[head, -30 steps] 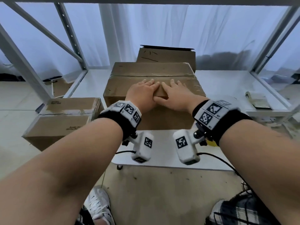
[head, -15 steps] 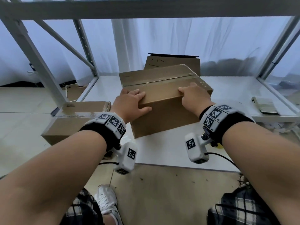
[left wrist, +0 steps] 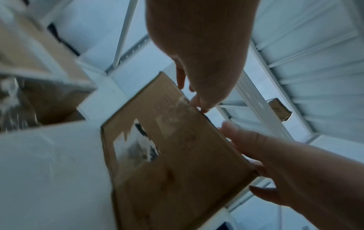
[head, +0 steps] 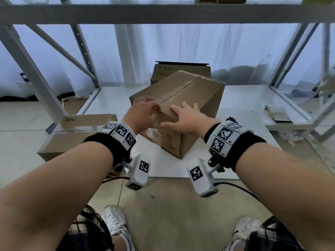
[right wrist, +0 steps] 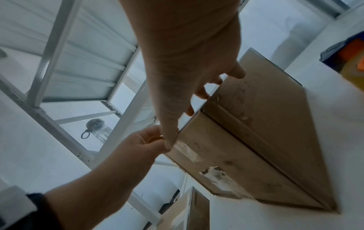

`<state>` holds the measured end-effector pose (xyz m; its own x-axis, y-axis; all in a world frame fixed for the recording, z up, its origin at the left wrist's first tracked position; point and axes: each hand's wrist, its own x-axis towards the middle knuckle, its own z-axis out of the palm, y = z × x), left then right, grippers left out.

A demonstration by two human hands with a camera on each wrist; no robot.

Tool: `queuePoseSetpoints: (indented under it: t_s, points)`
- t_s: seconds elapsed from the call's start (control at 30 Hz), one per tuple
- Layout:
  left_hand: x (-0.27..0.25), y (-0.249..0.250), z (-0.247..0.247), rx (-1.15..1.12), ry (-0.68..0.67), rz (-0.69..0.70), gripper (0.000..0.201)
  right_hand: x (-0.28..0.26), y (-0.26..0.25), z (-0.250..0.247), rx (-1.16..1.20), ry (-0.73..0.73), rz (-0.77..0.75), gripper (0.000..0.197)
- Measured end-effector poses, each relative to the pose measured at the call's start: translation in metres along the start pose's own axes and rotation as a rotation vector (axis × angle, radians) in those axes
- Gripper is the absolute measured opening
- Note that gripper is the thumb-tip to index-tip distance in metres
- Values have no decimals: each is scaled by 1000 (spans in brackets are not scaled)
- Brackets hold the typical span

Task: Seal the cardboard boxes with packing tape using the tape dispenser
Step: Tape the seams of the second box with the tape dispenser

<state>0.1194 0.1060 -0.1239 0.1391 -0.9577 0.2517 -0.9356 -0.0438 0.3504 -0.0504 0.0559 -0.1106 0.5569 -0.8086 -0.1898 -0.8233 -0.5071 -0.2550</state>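
Observation:
A brown cardboard box [head: 183,91] stands on the white shelf board [head: 241,98], turned with one corner toward me. Shiny clear tape runs along its top seam. My left hand [head: 143,113] grips the near left top edge, fingers curled over it. In the left wrist view, its fingertips [left wrist: 197,101] hook over the edge of the box [left wrist: 173,163]. My right hand [head: 184,115] lies flat on the top beside it, fingers spread. The right wrist view shows those fingers [right wrist: 208,88] reaching over the top rim of the box [right wrist: 256,140]. I see no tape dispenser that I can make out for sure.
A second box [head: 159,73] with a dark flap stands right behind. A taped box [head: 78,131] sits on the floor at the left. A notebook [head: 277,113] lies at the shelf's right. Grey rack posts [head: 32,78] frame the shelf. An orange and blue object [right wrist: 350,51] lies right of the box.
The box has been turned on the shelf from square-on to corner-first. Both hands moved with it, from the middle of the top to the near edge.

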Motion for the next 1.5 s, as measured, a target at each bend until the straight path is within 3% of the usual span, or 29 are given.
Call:
queuePoseSetpoints:
  t_s: [0.13, 0.3, 0.4, 0.6, 0.67, 0.77, 0.83, 0.93, 1.07, 1.17, 1.3, 1.5]
  points:
    - [7, -23, 0, 105, -92, -43, 49, 11, 8, 2, -116, 56, -100, 76]
    - [11, -13, 8, 231, -140, -6, 61, -2, 60, -9, 8, 145, -266, 64]
    - [12, 17, 28, 155, -80, 69, 55, -5, 92, -2, 79, 281, -168, 61]
    - [15, 52, 76, 158, 174, -33, 45, -7, 131, 4, 318, 500, -9, 67]
    - [16, 60, 82, 142, 214, -33, 49, -2, 147, 7, 280, 468, 187, 71]
    - [19, 62, 85, 164, 243, -25, 48, 4, 166, 17, 166, 288, 520, 71]
    - [22, 59, 87, 190, 250, -20, 48, 10, 178, 27, 204, 189, 620, 71]
    - [25, 57, 90, 209, 248, -23, 50, 20, 189, 39, 227, 116, 649, 62]
    - [26, 56, 92, 215, 274, -17, 50, 22, 194, 45, 113, 132, 722, 42]
    - [26, 54, 94, 220, 288, -5, 50, 17, 204, 53, 185, 158, 755, 23]
    - [29, 56, 92, 215, 255, -9, 50, 8, 204, 60, 407, 215, 791, 50]
    - [32, 58, 75, 213, 48, 25, 56, -19, 183, 49, 730, 311, 753, 62]
